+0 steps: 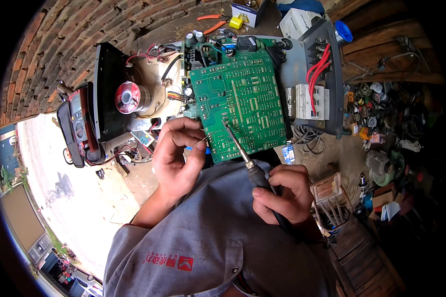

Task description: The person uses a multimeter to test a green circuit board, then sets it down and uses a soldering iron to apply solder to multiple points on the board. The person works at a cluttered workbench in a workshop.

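A green circuit board (243, 106), solder side up, lies tilted over the open chassis in front of me. My right hand (285, 193) grips a soldering iron (256, 175) by its dark handle. The iron's tip meets or hovers just over the middle left of the board; contact is hard to tell. At the board's lower left edge, my left hand (179, 156) is closed, with thumb and forefinger pinching what looks like thin solder wire (205, 140). Most of that strand is hidden by the fingers. A solder spool (142, 100) stands left of the board inside the chassis.
Dark side panels (110, 91) flank the chassis. Breakers (309, 101) with red cables sit at its right. A multimeter (78, 116) in a case leans at the left. Orange-handled pliers (213, 22) lie behind. Tools and coiled cable (309, 138) clutter the floor at right.
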The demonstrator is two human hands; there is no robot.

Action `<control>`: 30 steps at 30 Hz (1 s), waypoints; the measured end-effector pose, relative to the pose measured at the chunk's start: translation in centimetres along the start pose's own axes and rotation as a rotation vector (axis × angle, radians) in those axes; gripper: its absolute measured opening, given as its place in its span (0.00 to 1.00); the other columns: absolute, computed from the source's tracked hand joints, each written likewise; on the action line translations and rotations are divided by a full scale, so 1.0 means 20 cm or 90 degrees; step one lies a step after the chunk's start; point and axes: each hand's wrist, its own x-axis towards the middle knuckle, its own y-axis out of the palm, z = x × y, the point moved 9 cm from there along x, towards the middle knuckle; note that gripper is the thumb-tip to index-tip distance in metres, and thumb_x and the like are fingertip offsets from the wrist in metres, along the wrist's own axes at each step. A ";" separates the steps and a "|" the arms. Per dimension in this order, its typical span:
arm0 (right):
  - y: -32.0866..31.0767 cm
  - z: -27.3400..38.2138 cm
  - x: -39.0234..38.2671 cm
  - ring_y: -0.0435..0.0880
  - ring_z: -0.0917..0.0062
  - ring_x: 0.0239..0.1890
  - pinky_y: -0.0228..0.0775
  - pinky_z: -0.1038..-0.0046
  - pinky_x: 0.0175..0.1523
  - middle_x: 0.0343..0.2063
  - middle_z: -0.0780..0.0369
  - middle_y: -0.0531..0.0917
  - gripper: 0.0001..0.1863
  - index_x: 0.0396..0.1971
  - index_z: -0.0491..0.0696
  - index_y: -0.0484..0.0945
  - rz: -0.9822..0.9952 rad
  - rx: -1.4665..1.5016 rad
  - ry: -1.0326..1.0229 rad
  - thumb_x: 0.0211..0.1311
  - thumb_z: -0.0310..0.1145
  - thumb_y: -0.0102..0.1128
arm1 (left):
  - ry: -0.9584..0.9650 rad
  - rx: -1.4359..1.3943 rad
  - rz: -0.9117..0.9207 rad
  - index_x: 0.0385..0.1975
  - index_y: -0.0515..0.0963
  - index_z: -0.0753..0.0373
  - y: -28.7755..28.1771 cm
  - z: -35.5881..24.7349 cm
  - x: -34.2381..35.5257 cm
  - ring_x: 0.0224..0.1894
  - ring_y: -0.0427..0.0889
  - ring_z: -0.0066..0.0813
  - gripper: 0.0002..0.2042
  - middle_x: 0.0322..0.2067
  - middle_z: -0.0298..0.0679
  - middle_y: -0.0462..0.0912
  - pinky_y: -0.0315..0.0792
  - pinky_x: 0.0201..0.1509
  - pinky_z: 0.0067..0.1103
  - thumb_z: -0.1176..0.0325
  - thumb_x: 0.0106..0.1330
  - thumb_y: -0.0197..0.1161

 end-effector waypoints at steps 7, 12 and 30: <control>0.01 -0.01 0.01 0.76 0.70 0.37 0.71 0.74 0.39 0.36 0.64 0.74 0.25 0.39 0.54 0.86 -0.004 -0.005 -0.010 0.34 0.21 0.75 | 0.003 0.007 0.005 0.32 0.74 0.70 0.00 0.00 0.00 0.42 0.80 0.29 0.04 0.49 0.49 0.73 0.73 0.50 0.23 0.84 0.61 0.61; 0.02 -0.01 0.02 0.76 0.70 0.36 0.72 0.74 0.38 0.35 0.64 0.74 0.25 0.39 0.54 0.86 -0.004 -0.005 -0.013 0.34 0.21 0.75 | 0.007 0.005 0.005 0.32 0.74 0.69 0.01 0.00 0.01 0.42 0.78 0.28 0.04 0.48 0.49 0.73 0.72 0.49 0.23 0.83 0.61 0.61; 0.01 -0.02 0.03 0.75 0.70 0.36 0.71 0.74 0.37 0.34 0.63 0.73 0.24 0.38 0.54 0.86 0.002 0.006 -0.015 0.35 0.21 0.74 | 0.015 0.030 0.008 0.31 0.73 0.67 0.02 -0.02 0.02 0.44 0.74 0.26 0.03 0.47 0.47 0.74 0.69 0.49 0.22 0.80 0.63 0.61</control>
